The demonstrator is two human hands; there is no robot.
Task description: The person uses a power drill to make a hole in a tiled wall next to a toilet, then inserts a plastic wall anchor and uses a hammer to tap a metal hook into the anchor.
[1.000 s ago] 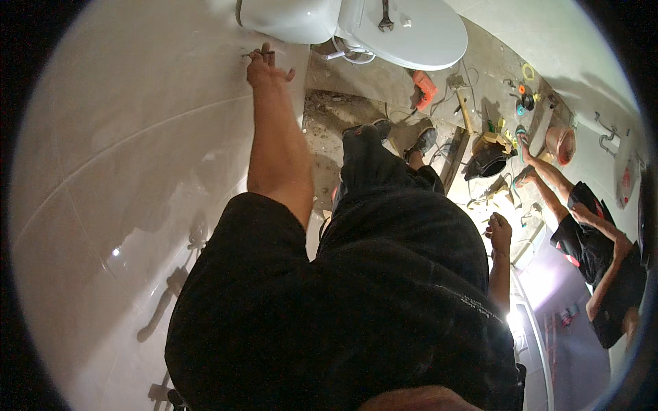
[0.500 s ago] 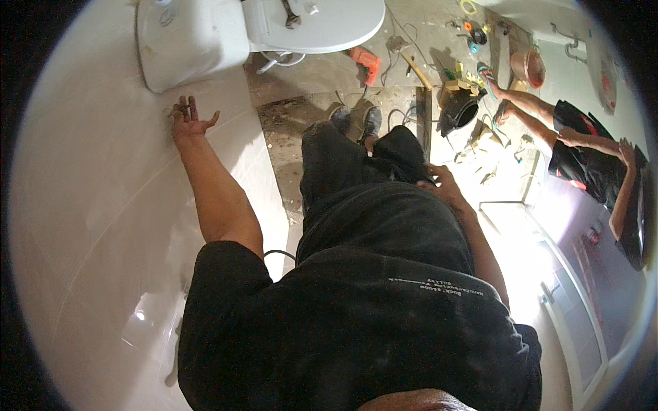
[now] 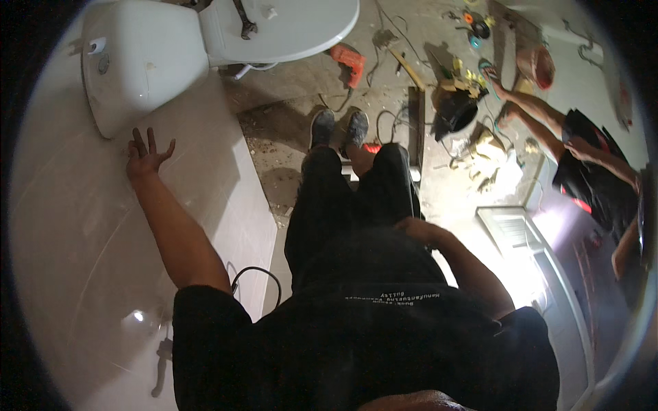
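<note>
My left hand point(image 3: 146, 159) is open, fingers spread, pressed on the light tiled wall point(image 3: 89, 246) just below the white toilet tank point(image 3: 147, 61). It holds nothing. My right hand point(image 3: 420, 231) is at my thigh, its fingers curled against the black trousers point(image 3: 343, 253) and partly hidden by the cloth. Both my feet, in grey shoes point(image 3: 322, 129), are on the dusty floor. A wrench point(image 3: 245, 22) lies on the toilet lid point(image 3: 295, 27) beside a small white piece.
An orange power drill point(image 3: 350, 65) lies on the floor by the toilet. A hammer point(image 3: 409, 70), cables, a black bucket point(image 3: 455, 115) and a reddish bucket point(image 3: 536, 66) are farther right. Another person point(image 3: 596, 147) stands at the right. A black hose point(image 3: 260, 272) hangs by the wall.
My raised leg has come down and the feet now show side by side. The view has shifted, so the toilet sits farther left. My left hand stays spread on the wall.
</note>
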